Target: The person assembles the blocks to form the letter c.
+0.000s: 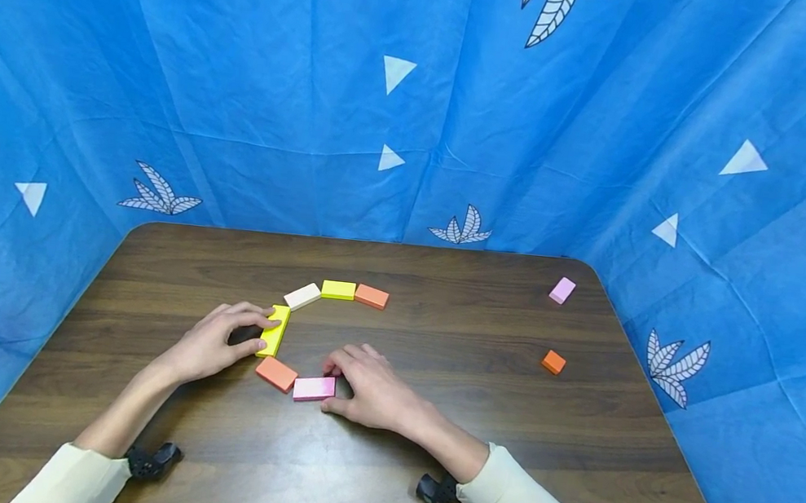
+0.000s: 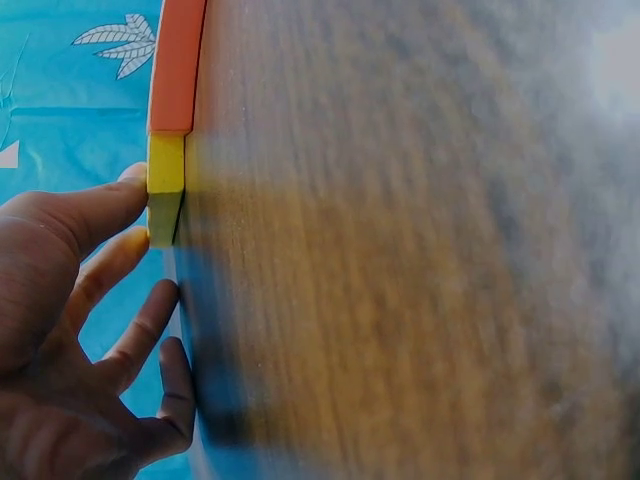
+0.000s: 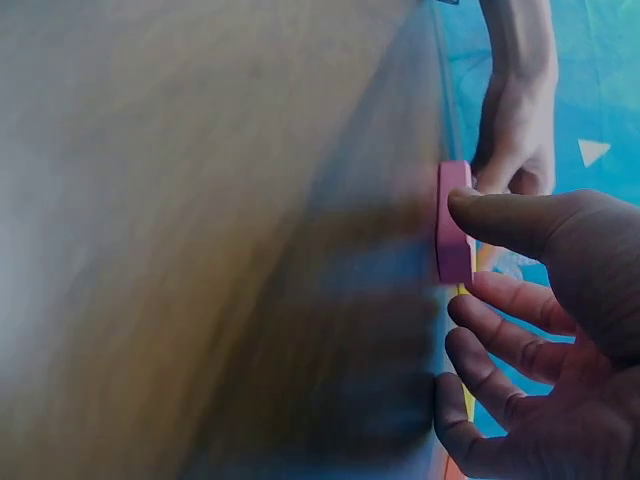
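My left hand (image 1: 215, 338) holds a yellow block (image 1: 273, 331) by thumb and fingertips; in the left wrist view the thumb and index finger touch the yellow block (image 2: 166, 190). Next to its near end lies an orange block (image 1: 276, 374), slightly angled. Right of that, a pink block (image 1: 315, 389) lies flat, its right end between the thumb and index finger of my right hand (image 1: 377, 392). In the right wrist view, the thumb rests along the side of the pink block (image 3: 455, 220), the other fingers spread below. Together these blocks form part of a curved row.
The row continues at the back with a cream block (image 1: 302, 297), another yellow block (image 1: 338, 290) and another orange block (image 1: 372, 297). Farther right on the wooden table (image 1: 466, 348) lie a lilac block (image 1: 562, 290) and a small orange block (image 1: 554, 362). Blue curtains surround the table.
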